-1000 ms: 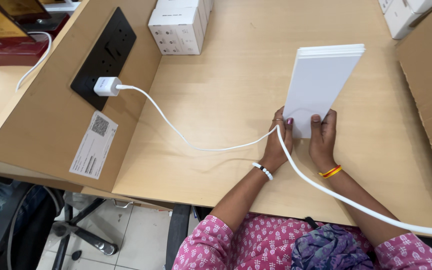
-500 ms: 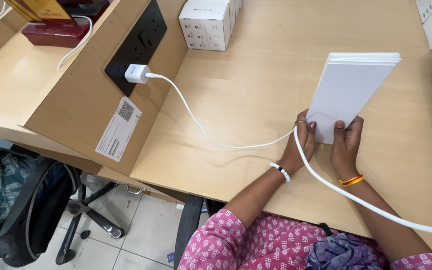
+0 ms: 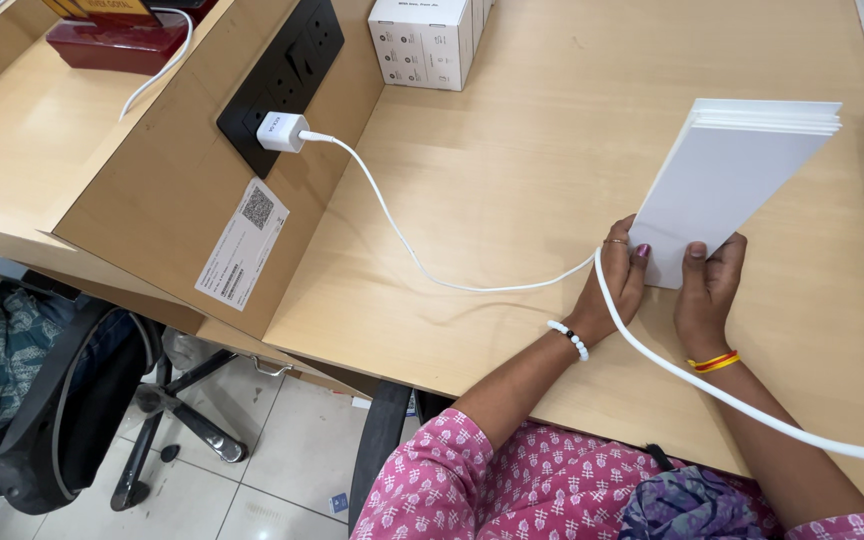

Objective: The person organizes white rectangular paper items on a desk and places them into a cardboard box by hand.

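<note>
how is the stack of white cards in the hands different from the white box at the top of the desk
The card stack is thin, flat sheets with plain faces; the box is a blocky carton with small print on its side. The stack is held tilted up off the desk by the left hand and right hand; the box rests on the desk, untouched, beside the divider. Both are white.

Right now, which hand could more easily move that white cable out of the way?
Probably the left hand. The white cable runs right past its fingers, beside the stack of white cards. The right hand grips the stack's other corner, farther from the cable.
</note>
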